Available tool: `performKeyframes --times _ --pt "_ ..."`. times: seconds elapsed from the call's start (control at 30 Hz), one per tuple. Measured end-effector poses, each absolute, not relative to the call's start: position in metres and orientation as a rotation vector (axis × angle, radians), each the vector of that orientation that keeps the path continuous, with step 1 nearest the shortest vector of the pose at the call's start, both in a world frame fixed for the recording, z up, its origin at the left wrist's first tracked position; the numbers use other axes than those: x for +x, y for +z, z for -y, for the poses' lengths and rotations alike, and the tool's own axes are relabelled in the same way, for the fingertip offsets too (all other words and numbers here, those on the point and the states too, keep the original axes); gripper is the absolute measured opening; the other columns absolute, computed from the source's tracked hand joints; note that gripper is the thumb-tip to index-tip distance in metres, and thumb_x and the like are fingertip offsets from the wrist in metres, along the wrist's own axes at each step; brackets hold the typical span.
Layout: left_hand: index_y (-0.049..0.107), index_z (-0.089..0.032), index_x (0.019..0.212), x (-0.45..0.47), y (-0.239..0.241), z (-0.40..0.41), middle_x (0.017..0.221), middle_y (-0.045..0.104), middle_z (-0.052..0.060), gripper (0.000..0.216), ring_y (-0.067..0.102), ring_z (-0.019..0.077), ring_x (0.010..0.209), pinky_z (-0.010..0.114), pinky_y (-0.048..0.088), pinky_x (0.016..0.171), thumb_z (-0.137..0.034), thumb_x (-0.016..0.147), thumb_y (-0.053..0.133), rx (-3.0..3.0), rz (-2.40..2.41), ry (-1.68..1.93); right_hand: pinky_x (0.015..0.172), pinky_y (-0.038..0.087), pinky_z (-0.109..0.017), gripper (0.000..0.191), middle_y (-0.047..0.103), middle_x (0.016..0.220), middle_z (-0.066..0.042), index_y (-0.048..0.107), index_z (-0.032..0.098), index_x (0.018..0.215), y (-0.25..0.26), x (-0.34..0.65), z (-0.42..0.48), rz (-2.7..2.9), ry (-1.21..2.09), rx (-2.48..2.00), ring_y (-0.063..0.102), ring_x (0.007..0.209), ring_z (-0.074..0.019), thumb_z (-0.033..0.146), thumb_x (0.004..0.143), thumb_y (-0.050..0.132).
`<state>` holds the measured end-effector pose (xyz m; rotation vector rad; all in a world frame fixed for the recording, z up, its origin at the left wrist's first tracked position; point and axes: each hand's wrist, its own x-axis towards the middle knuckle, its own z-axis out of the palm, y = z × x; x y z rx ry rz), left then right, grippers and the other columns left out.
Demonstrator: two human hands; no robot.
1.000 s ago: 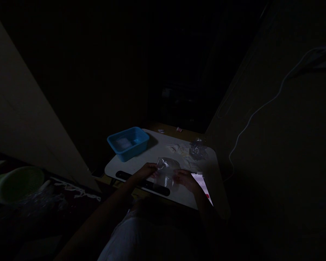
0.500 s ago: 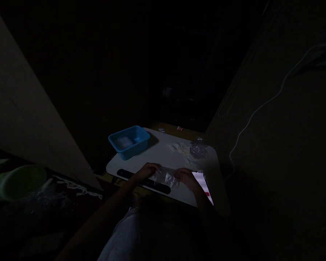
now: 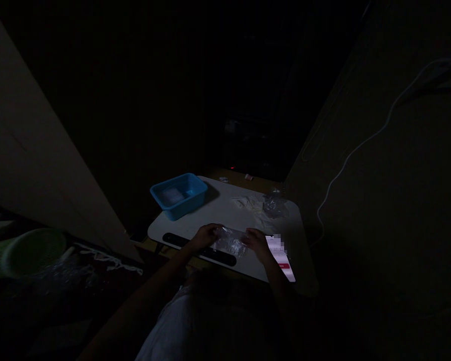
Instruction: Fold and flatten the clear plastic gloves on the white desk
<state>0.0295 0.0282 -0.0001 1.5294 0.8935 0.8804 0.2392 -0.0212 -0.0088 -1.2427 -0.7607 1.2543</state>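
**Small lit table in a dark room, 2 hands on a clear bag**

A pale, round-cornered table (image 3: 225, 213) is the only lit surface; the room around it is almost black, with slanted beige panels on either side and a thin white cable (image 3: 355, 150) running down the right wall.

A blue plastic tub (image 3: 178, 194), rectangular and glossy, sits at the far left corner. Crumpled clear wrapping (image 3: 273, 204) and small pale scraps (image 3: 248, 203) lie far right. A glowing phone (image 3: 282, 256) lies just beside the right wrist. A green basket (image 3: 30, 250) sits off to the left, below the table.

The left hand (image 3: 205, 235) and right hand (image 3: 256, 241) each pinch an end of a thin, crinkly clear plastic bag (image 3: 231, 241) at the near edge, over a dark oblong strip (image 3: 199, 248).
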Motion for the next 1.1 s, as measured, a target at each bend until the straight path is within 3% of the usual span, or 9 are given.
performKeyframes --times 0.2,0.4,0.5,0.7,0.93,1.1 --pt "0.056 -0.012 0.102 0.0285 0.0027 -0.0272 0.079 0.057 0.002 0.047 0.048 0.0081 0.061 0.019 0.038 0.056 -0.020 0.056 0.063 1.607 -0.894 0.881 0.049 0.046 -0.027 0.046 0.060 0.063 0.001 0.052 0.018 0.088 -0.0083 0.2377 0.0202 0.855 1.182 -1.343 0.061 0.056 -0.0172 0.033 0.049 0.069" --pt "0.058 -0.013 0.102 0.0273 0.0024 -0.0248 0.065 0.054 0.000 0.036 0.041 0.0073 0.051 0.018 0.032 0.048 -0.032 0.072 0.050 1.643 -0.940 0.866 0.041 0.039 -0.022 0.035 0.059 0.056 0.001 0.053 0.018 0.080 -0.0071 0.2370 0.0167 0.828 1.169 -1.409 0.060 0.052 -0.0168 0.043 0.056 0.061" --pt "0.058 -0.013 0.101 0.0275 0.0023 -0.0239 0.065 0.054 0.000 0.036 0.042 0.0080 0.053 0.019 0.033 0.049 -0.030 0.071 0.050 1.655 -0.945 0.878 0.046 0.042 -0.023 0.036 0.061 0.060 0.000 0.054 0.018 0.083 -0.0060 0.2377 0.0186 0.849 1.203 -1.386 0.061 0.055 -0.0170 0.040 0.057 0.062" --pt "0.058 -0.012 0.100 0.0284 -0.0007 -0.0257 0.070 0.052 0.000 0.038 0.044 0.0079 0.059 0.018 0.035 0.052 -0.021 0.064 0.055 1.672 -0.956 0.917 0.050 0.045 -0.026 0.045 0.063 0.067 0.001 0.057 0.017 0.088 -0.0086 0.2405 0.0185 0.932 1.203 -1.409 0.060 0.057 -0.0169 0.020 0.045 0.069" --pt "0.057 -0.014 0.104 0.0283 -0.0042 -0.0253 0.071 0.052 -0.001 0.042 0.045 0.0074 0.058 0.018 0.037 0.053 -0.019 0.062 0.057 1.629 -0.931 0.911 0.047 0.043 -0.023 0.034 0.061 0.064 0.001 0.055 0.018 0.084 -0.0084 0.2388 0.0167 0.814 1.255 -1.406 0.061 0.057 -0.0154 0.030 0.054 0.063" --pt "0.057 -0.014 0.103 0.0297 -0.0060 -0.0268 0.078 0.057 0.002 0.040 0.052 0.0100 0.065 0.022 0.042 0.062 -0.020 0.064 0.057 1.699 -0.999 0.965 0.049 0.043 -0.024 0.049 0.061 0.073 0.001 0.054 0.018 0.092 -0.0089 0.2394 0.0191 0.898 1.222 -1.391 0.060 0.061 -0.0158 0.028 0.047 0.069"
